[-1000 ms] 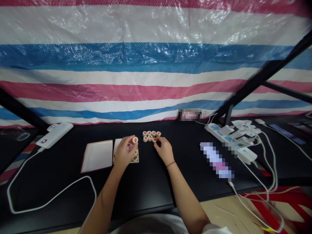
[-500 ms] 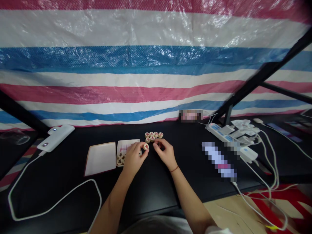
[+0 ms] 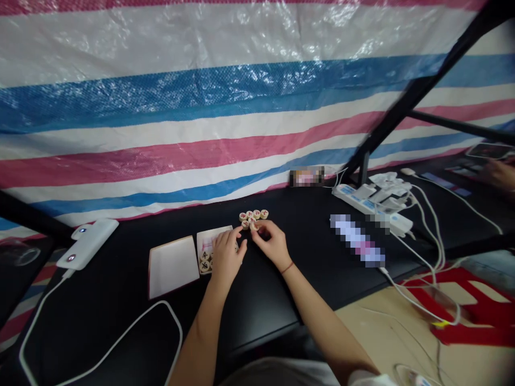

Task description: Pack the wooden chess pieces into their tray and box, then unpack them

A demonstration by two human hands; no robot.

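Note:
Round wooden Chinese chess pieces [image 3: 249,215] with red characters stand grouped on the black tabletop [image 3: 257,300]. My right hand [image 3: 272,239] pinches one more chess piece [image 3: 254,227] at the near side of this group. Over the right part of a small open box [image 3: 209,234] is my left hand [image 3: 227,254], its thumb and fingers apart and nothing between them. Several pieces with black characters [image 3: 205,265] lie in the box, partly hidden by that hand. Left of the box rests a shallow lid [image 3: 173,268] with its pale inside up.
A white charger-like device [image 3: 87,244] with a cable lies at the left. On the right are a blurred-out phone-like object [image 3: 356,241] and a power strip [image 3: 370,206] with plugs and cables. Striped plastic sheeting [image 3: 181,150] hangs behind. Another person's hand [image 3: 502,172] shows at far right.
The red-character piece has gone from my left hand to my right hand, beside the group. My left fingers have parted. The view has tilted, and another person's hand has appeared at far right.

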